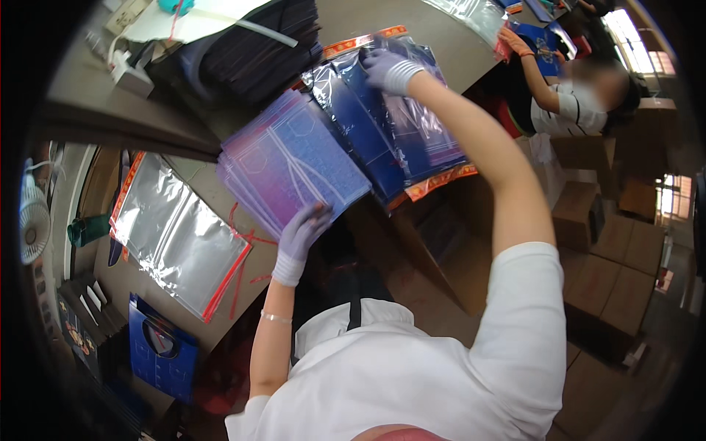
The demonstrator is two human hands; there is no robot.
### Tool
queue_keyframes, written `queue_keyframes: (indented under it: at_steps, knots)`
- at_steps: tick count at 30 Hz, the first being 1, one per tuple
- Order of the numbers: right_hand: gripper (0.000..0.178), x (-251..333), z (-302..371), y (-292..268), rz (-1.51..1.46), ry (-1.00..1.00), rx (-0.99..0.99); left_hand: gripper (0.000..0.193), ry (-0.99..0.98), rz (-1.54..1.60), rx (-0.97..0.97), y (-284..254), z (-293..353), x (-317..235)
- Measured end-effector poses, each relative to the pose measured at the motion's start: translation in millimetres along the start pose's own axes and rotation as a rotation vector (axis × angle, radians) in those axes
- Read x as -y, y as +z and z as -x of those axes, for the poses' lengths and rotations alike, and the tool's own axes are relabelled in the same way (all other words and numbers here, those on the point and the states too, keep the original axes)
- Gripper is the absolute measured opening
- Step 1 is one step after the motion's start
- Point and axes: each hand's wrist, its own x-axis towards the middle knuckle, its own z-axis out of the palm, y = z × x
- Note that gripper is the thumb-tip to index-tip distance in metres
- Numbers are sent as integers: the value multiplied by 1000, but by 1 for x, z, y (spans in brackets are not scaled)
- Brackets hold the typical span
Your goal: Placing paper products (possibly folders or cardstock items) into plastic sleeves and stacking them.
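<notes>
My left hand point(304, 231), in a lavender glove with a white-striped cuff, rests at the near edge of a fanned stack of purple-and-blue printed sheets point(283, 165). Its fingers reach out over the sheets' border, and their tips look dark. My right hand point(393, 72), gloved the same way, is at the far end of a row of dark blue pieces in clear plastic sleeves point(368, 125). The fingers there are bent over the top edge of a sleeved piece; their tips are partly hidden by glare. Orange-red patterned strips point(441, 181) border the sleeves.
Clear plastic bags with red edges point(180, 235) lie at left. A dark pile point(257, 51) stands on the raised surface behind, near a white power strip point(131, 73). Blue bags point(162, 349) are at lower left, cardboard boxes point(618, 264) at right. Another person point(570, 106) works at far right.
</notes>
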Motion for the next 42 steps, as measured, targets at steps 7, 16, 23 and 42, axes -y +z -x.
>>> queue_keyframes:
  at_steps: [7,16,23,42]
  knots:
    - [40,-74,55,109,-768,877,-522,51,-122,-384,-339,44,-161,30]
    - [68,-76,81,216,-997,1173,-167,80,-474,-744,-640,76,-214,33]
    - [56,-67,68,190,-1308,1053,-377,86,-441,-683,-604,72,-201,47]
    - [60,-77,116,229,-1126,1139,-169,65,-245,-512,-369,69,-220,55]
